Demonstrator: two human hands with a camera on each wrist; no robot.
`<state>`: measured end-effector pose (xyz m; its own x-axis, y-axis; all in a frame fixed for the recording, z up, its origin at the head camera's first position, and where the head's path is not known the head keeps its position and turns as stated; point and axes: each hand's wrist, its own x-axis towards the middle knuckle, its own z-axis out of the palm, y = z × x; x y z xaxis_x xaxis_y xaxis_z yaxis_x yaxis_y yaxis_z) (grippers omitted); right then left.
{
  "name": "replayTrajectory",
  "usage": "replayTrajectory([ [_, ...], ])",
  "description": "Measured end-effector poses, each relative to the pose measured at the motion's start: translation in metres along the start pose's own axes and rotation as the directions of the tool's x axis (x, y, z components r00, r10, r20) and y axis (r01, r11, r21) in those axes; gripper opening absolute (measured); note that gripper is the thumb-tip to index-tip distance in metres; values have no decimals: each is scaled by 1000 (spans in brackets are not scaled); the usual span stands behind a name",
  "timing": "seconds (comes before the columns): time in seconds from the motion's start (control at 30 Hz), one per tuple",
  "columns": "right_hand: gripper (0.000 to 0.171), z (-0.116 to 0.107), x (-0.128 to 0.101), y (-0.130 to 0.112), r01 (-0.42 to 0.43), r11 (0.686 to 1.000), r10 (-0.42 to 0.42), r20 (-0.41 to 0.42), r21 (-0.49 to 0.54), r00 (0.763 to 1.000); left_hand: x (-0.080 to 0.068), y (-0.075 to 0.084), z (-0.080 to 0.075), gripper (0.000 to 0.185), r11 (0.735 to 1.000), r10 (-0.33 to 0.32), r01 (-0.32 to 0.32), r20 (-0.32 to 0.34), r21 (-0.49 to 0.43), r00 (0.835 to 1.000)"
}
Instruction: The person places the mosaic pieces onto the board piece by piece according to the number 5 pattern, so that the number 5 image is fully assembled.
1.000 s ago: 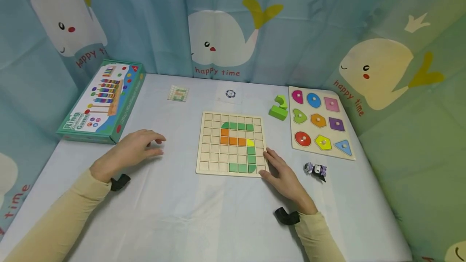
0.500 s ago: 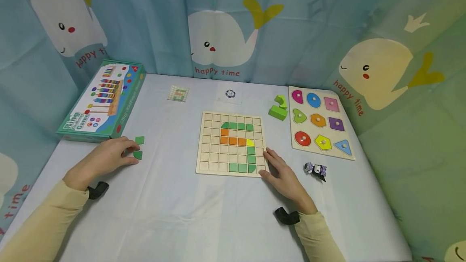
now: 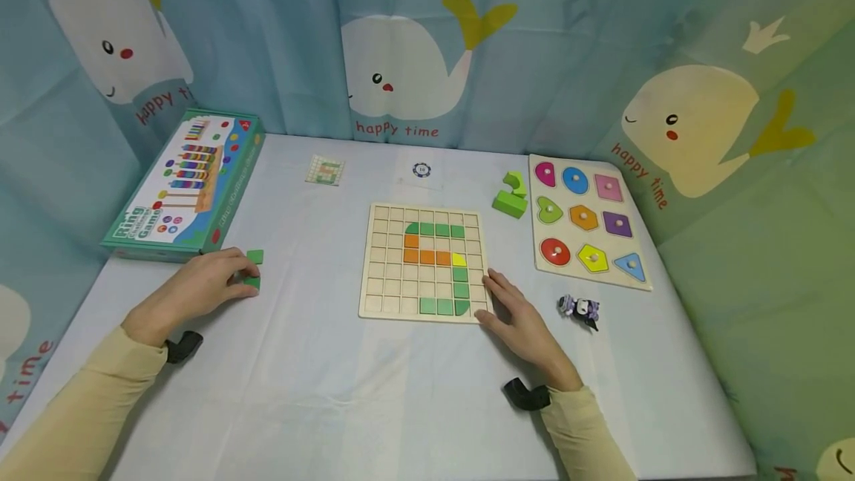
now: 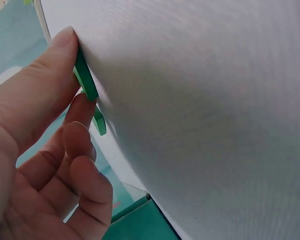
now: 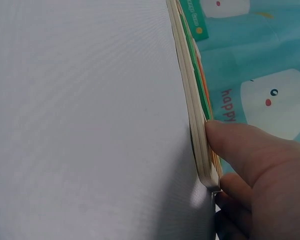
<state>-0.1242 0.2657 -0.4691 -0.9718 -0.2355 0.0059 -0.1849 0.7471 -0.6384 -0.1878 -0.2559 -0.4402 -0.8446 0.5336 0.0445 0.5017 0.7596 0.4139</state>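
My left hand [image 3: 197,288] is at the table's left, its thumb and index finger pinching a green tile with a rounded corner [image 3: 252,283]. In the left wrist view that green tile stands edge-on between the fingertips, partly hidden. A green square tile [image 3: 255,256] lies just beyond it. Centred on the table is a wooden grid board [image 3: 387,273], carrying green tiles [image 3: 444,231], orange tiles [image 3: 427,257] and one yellow tile [image 3: 459,260]. My right hand [image 3: 524,329] rests against the board's right edge near its front corner, fingers fairly straight, thumb touching the rim.
A ring game box [image 3: 187,184] lies behind my left hand. A pattern card [image 3: 325,170] and a card with a round mark [image 3: 421,170] are at the back. To the right are green blocks [image 3: 510,204], a knobbed shape puzzle [image 3: 568,232] and a small figurine [image 3: 580,310].
My left hand has moved left and down to the green tiles, which it hid before, and its fingers have closed on the rounded one. My right hand has stayed at the board.
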Motion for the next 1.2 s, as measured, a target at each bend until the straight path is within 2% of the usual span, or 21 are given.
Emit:
replayTrajectory([
  [0.17, 71, 0, 0, -1, -7, 1000, 7, -1, -1, 1000, 4, 6, -2, 20, 1000, 27, -27, 2, 12, 1000],
  [0.33, 71, 0, 0, -1, -4, 1000, 4, -1, 1, 1000, 15, 25, -7, 19, 999, 52, -52, 5, 1, 999],
  [0.47, 71, 0, 0, -1, -5, 1000, 5, 2, 6, 1000, 29, 43, -5, 21, 992, 123, -123, 2, -16, 992],
  [0.57, 71, 0, 0, -1, -4, 1000, 4, 6, 6, 1000, 42, 58, 2, 22, 977, 213, -213, -14, -24, 977],
  [0.7, 71, 0, 1, -1, -8, 1000, 8, 5, 1, 1000, 59, 82, 14, 23, 942, 332, -333, -27, -42, 943],
  [0.77, 71, 0, 0, -2, -9, 1000, 9, 4, 3, 1000, 68, 96, 20, 24, 928, 369, -369, -18, -54, 929],
  [1.03, 70, -1, -1, -2, -10, 1000, 10, 4, 10, 1000, 106, 140, 50, 16, 901, 431, -426, 70, -80, 900],
  [1.2, 70, -1, -1, -3, -8, 1000, 8, 4, 6, 1000, 119, 158, 62, 14, 905, 426, -423, 106, -50, 899],
])
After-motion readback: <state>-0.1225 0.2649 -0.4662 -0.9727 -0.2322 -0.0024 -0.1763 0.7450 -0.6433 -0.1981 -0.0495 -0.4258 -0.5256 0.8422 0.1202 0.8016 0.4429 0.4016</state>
